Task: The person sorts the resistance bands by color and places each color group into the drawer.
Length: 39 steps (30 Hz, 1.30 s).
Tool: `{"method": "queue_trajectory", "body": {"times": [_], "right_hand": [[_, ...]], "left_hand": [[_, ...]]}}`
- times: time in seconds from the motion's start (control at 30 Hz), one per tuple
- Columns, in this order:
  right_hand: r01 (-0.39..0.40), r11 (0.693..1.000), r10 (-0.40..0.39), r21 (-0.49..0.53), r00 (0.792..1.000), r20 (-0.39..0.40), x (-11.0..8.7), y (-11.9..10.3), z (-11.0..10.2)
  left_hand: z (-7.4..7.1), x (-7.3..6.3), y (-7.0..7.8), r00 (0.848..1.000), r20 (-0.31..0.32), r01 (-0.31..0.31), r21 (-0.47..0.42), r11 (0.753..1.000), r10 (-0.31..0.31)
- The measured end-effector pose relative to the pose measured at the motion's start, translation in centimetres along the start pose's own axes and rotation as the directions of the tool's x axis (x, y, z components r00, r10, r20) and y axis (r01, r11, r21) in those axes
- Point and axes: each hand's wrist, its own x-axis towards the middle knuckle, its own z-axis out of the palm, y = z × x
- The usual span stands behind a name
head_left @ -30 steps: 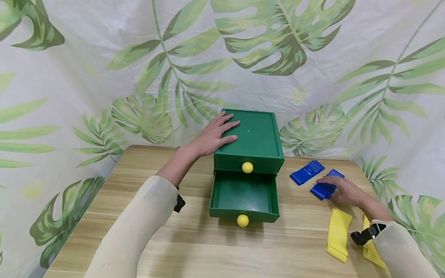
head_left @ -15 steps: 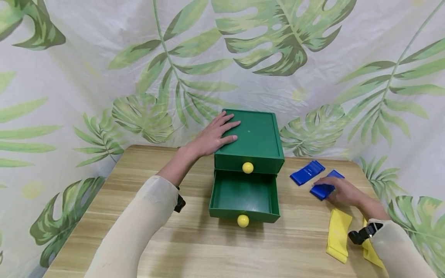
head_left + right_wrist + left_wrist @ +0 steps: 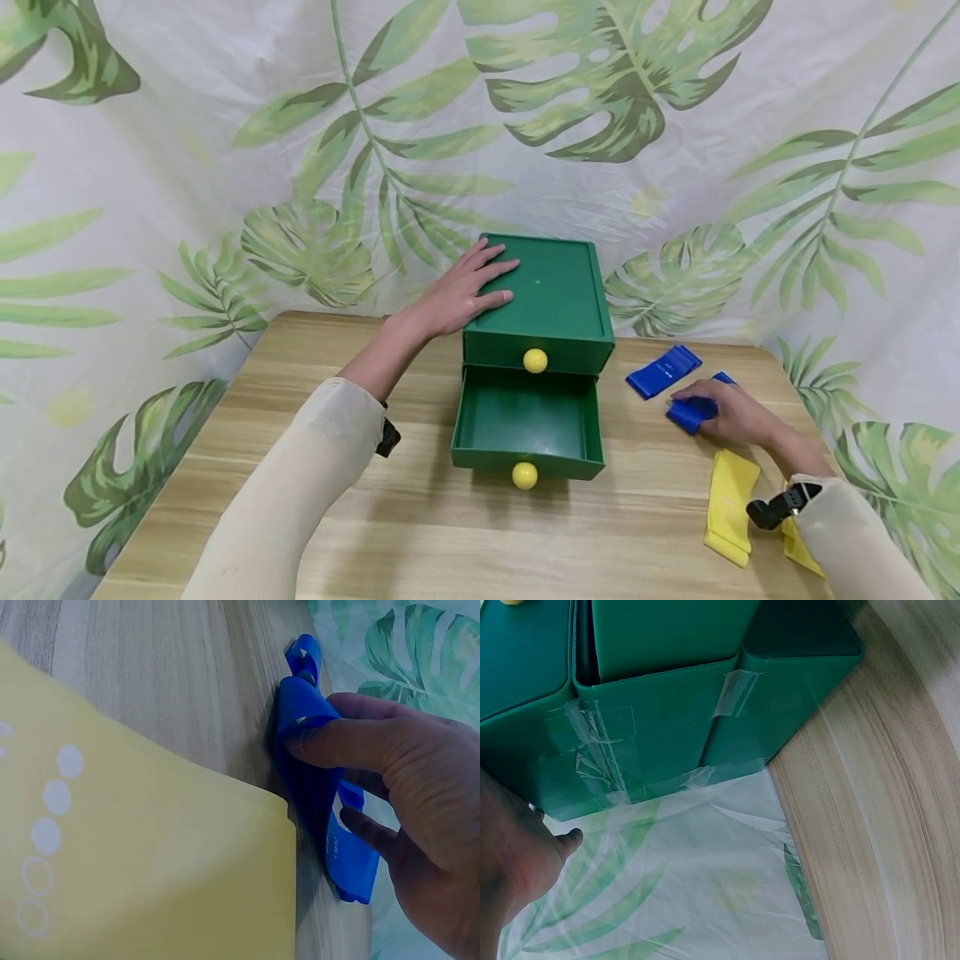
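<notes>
My left hand (image 3: 457, 296) rests flat, fingers spread, on the top left of a green drawer cabinet (image 3: 558, 292). Below, the lower drawer (image 3: 480, 460) is pulled out, its inside bare, with a yellow knob in front. On the right, my right hand (image 3: 738, 414) pinches a blue resistance band (image 3: 686, 415) between thumb and fingers. The right wrist view shows that band (image 3: 304, 712) bunched and folding up under the thumb. A second blue band (image 3: 663, 372) lies flat just left of this hand.
A yellow band (image 3: 731, 507) lies in front of my right hand; another yellow band (image 3: 799, 550) is partly hidden under the right forearm. Clear tape (image 3: 592, 742) shows on the cabinet's surface. A leaf-print cloth (image 3: 420, 150) hangs behind the wooden table (image 3: 360, 525).
My right hand has moved slightly left and its fingers have closed on the blue band, which is now bunched up. The left hand has stayed on the cabinet.
</notes>
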Motion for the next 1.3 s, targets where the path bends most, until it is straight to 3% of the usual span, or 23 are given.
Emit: {"method": "queue_trajectory", "body": {"times": [0.2,0.43,0.83,1.3], "right_hand": [[-0.055,0.995,0.056,0.079,0.998,-0.017,-0.1,-0.2,0.2],[-0.097,0.988,0.094,0.124,0.995,0.029,-0.1,-0.7,0.6],[-0.087,0.989,0.068,0.121,0.986,0.152,0.4,-1.4,-0.4],[-0.065,0.992,0.05,0.106,0.989,0.138,0.7,-1.6,-0.1]], "left_hand": [[0.0,0.1,-0.1,1.0,0.001,-0.003,-0.004,1.0,0.003],[0.0,0.1,0.0,1.0,0.007,-0.001,-0.002,1.0,0.001],[0.2,0.1,-0.4,1.0,-0.005,-0.006,-0.004,1.0,0.006],[0.1,0.0,-0.2,1.0,-0.002,-0.004,-0.008,1.0,0.004]]}}
